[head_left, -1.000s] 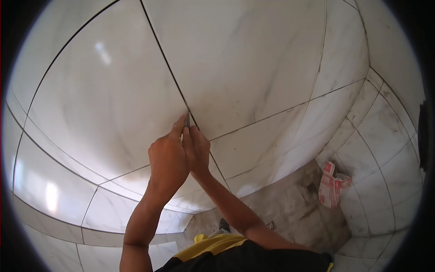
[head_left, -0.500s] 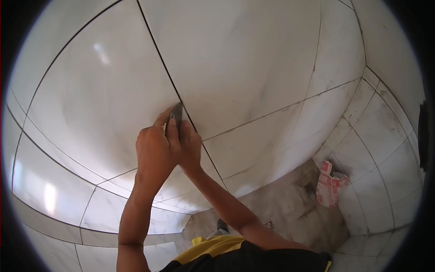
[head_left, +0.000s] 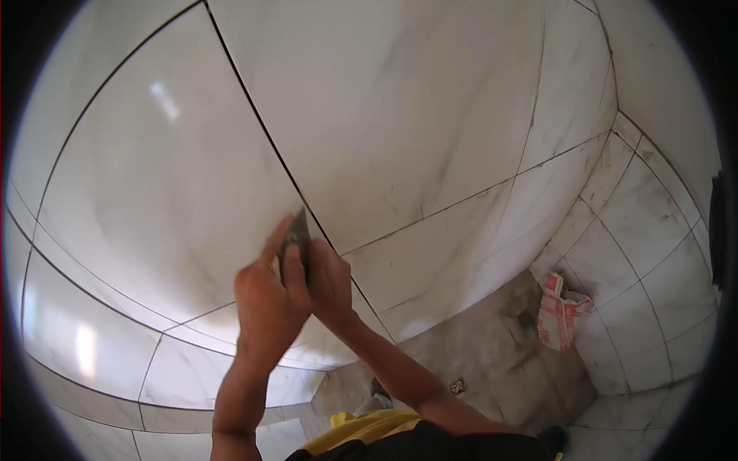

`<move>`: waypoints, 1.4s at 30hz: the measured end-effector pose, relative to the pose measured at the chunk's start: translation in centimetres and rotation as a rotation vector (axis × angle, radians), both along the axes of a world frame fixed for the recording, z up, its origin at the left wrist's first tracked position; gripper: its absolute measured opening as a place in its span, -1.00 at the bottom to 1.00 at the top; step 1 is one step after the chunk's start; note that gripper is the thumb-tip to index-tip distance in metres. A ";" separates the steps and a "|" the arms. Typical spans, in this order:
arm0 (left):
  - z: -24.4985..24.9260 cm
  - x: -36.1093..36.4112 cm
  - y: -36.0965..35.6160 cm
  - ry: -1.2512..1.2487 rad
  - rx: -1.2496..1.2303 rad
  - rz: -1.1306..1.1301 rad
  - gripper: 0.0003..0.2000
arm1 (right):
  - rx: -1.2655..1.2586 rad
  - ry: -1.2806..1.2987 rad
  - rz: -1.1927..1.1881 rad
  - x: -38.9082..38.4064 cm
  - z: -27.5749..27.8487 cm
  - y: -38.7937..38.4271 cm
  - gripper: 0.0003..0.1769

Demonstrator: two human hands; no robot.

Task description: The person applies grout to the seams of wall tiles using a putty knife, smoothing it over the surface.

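Note:
Both hands press together against a white marble-look tiled wall. My left hand and my right hand pinch a small flat dark scraper blade between them. The blade's tip rests beside the dark vertical joint that runs up and to the left between two large tiles. My left forefinger lies stretched along the blade's left side. The blade's lower part is hidden by the fingers.
A crumpled red-and-white paper bag lies on the dusty grey floor at the lower right, by the corner of the tiled walls. A small dark object lies on the floor near my right arm. My yellow-and-black shirt shows at the bottom.
Both hands, with the blade, have slid down along the tile joint since half a second ago. The view has shifted slightly, so the joint sits further left.

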State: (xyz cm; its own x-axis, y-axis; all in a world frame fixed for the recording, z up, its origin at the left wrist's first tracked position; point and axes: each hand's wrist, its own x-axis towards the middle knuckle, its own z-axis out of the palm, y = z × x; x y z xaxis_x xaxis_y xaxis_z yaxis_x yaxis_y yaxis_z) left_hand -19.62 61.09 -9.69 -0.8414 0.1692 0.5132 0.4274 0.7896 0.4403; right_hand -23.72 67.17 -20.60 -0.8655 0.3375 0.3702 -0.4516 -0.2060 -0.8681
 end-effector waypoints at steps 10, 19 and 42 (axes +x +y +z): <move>-2.0 -1.8 1.1 0.130 -0.201 0.027 -0.65 | -0.130 0.014 0.130 -2.6 -3.1 -1.4 -0.50; -2.0 -0.9 -0.4 -0.041 -0.202 0.015 -0.63 | 0.050 -0.035 -0.139 -0.3 -3.8 -1.5 -0.57; 1.2 -1.2 -0.1 0.034 -0.002 0.026 -0.66 | 0.037 0.152 -0.130 -2.7 0.0 -1.4 -0.67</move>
State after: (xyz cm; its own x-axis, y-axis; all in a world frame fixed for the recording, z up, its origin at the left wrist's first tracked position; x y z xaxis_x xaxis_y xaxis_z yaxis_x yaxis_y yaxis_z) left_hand -20.78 60.96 -8.52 -0.8278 0.1485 0.5411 0.4212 0.8016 0.4244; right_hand -26.41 65.77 -20.59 -0.7485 0.4264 0.5078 -0.5991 -0.1068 -0.7935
